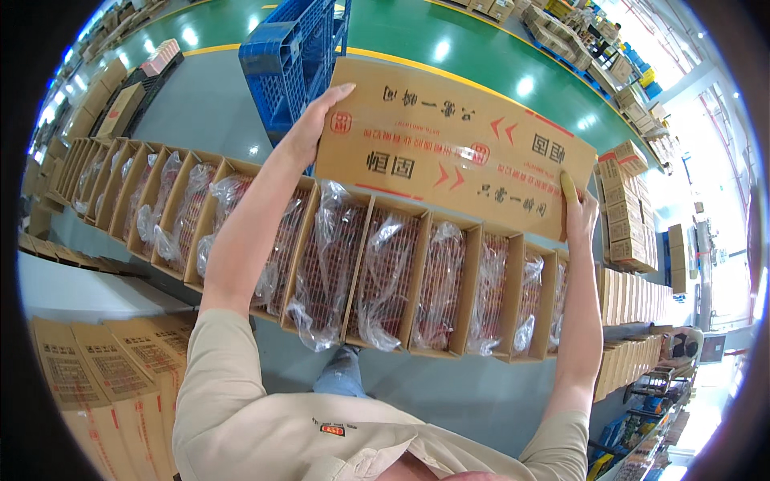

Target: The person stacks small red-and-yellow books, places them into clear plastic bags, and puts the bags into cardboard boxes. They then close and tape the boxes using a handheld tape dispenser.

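A long taped cardboard carton [445, 141] with red and black print is held up before me, its printed face towards the camera. My left hand [313, 123] grips its left end, thumb over the upper corner. At the right end my right hand [579, 207] holds on, with a yellowish covering visible on the thumb. Below the carton runs a row of open cardboard boxes [427, 279]. They hold densely packed reddish goods [337, 252] under clear plastic film [385, 234]. The carton's underside is hidden.
A blue plastic pallet [295, 60] stands on edge beyond the row. Printed cartons [114, 367] lean at lower left. Stacked cartons [625, 210] and rows of boxes [631, 294] stand at right. Another person [683, 347] is at far right. A yellow line [415, 57] crosses the floor.
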Action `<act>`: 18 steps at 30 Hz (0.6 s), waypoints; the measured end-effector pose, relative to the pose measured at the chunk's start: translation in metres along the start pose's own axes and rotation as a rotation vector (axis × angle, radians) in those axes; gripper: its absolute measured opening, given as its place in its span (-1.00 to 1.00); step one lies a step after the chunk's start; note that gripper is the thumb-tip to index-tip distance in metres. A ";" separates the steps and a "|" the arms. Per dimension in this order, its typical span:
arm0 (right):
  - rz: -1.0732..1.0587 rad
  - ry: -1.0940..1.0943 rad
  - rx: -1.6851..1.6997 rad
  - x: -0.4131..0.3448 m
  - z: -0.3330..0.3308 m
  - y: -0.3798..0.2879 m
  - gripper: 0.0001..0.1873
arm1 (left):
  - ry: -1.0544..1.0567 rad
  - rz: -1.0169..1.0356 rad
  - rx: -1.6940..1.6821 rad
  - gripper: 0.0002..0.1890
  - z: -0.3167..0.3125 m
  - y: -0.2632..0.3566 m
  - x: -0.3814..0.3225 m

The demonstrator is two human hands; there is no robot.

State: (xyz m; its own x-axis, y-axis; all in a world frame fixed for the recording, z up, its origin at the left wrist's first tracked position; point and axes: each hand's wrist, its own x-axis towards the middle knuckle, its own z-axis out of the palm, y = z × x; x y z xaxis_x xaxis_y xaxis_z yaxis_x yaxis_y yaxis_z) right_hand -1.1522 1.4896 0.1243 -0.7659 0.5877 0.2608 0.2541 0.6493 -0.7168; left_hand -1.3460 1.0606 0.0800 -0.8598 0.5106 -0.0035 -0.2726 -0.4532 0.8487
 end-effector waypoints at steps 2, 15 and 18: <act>-0.005 -0.023 0.001 0.032 0.030 0.001 -0.37 | -0.041 0.021 0.018 -0.47 -0.018 0.004 0.034; -0.204 -0.307 -0.681 0.105 0.180 -0.011 -0.46 | 0.241 0.050 0.386 -0.04 -0.055 -0.055 0.152; -0.267 -0.421 -0.763 0.085 0.181 -0.020 -0.47 | 0.189 0.026 0.357 -0.19 -0.040 -0.064 0.154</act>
State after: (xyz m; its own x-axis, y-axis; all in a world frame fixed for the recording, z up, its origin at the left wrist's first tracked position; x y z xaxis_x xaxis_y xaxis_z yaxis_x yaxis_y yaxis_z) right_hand -1.3292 1.4390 0.0437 -0.9697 0.2441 -0.0085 0.2442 0.9697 -0.0052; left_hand -1.4779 1.1389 0.0036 -0.9377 0.3440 -0.0490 -0.1116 -0.1647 0.9800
